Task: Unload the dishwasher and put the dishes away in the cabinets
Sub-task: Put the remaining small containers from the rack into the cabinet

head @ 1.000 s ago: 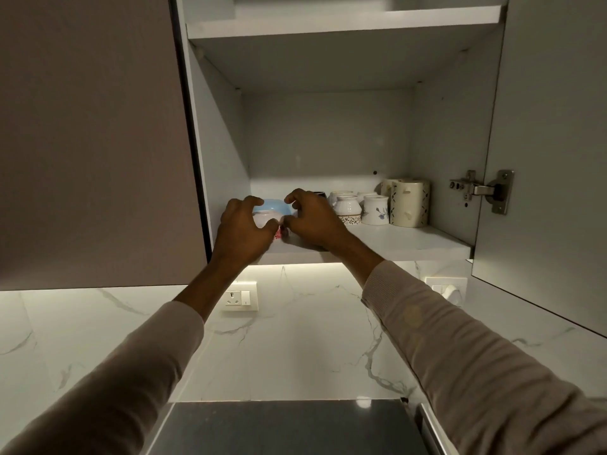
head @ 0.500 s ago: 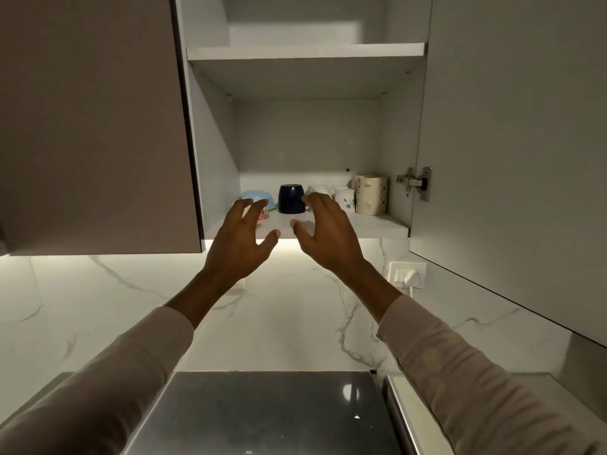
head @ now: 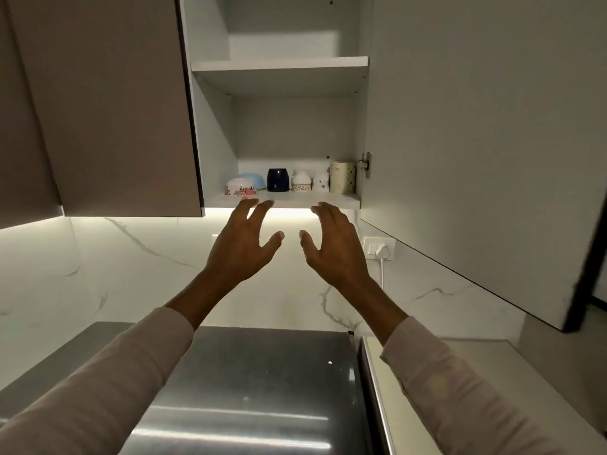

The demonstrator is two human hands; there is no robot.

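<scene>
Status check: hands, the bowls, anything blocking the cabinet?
Left hand and right hand open, empty, clear of lower shelf. Floral bowl on that shelf, far left, blue bowl behind it. Cabinet door open, nothing blocking.

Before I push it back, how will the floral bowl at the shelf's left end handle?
The floral bowl looks glossy, likely ceramic: slippery and breakable. It seems to sit rim-down, wide and low, so it should slide, not tip. The blue bowl is close behind; they may knock.

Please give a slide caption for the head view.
Left hand and right hand, empty, below the shelf holding bowls and cups.
</scene>
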